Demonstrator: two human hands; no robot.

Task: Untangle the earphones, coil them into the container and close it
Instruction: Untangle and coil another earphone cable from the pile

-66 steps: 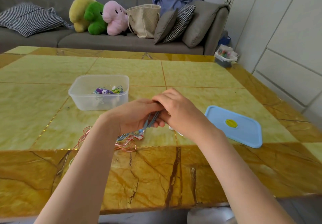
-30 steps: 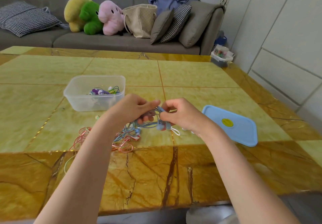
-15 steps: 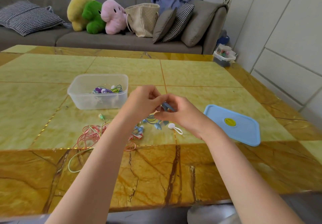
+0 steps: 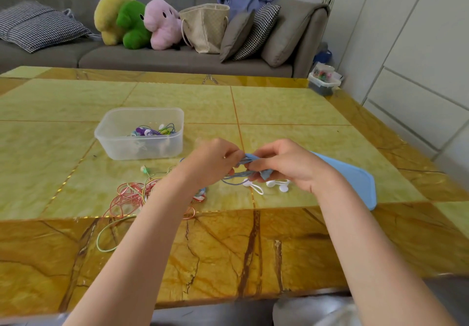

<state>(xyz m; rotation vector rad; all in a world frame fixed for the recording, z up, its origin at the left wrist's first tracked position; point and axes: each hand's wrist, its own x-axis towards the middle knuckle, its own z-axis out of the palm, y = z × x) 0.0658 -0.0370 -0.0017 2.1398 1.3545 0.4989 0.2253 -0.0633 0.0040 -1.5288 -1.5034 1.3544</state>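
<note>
Both hands meet over the middle of the table. My left hand (image 4: 210, 163) and my right hand (image 4: 286, 165) pinch a bundle of blue earphones (image 4: 247, 160) between them, a little above the tabletop. White earphones (image 4: 275, 185) lie under my right hand. A tangle of pink and green earphone cords (image 4: 129, 196) lies to the left, partly hidden by my left forearm. The clear plastic container (image 4: 119, 148) stands behind them with purple and green earphones (image 4: 152, 130) inside. Its blue lid (image 4: 355, 178) lies flat to the right, partly behind my right hand.
The yellow-green marble table (image 4: 291, 107) has a brown border along its near edge. A grey sofa (image 4: 152, 58) with plush toys, cushions and a bag stands behind it. A small box (image 4: 323, 82) sits off the far right corner.
Both hands have lifted the blue earphones slightly and keep working them between the fingers. More blue cord is gathered in the bundle. The white earphones now lie exposed under my right hand.
</note>
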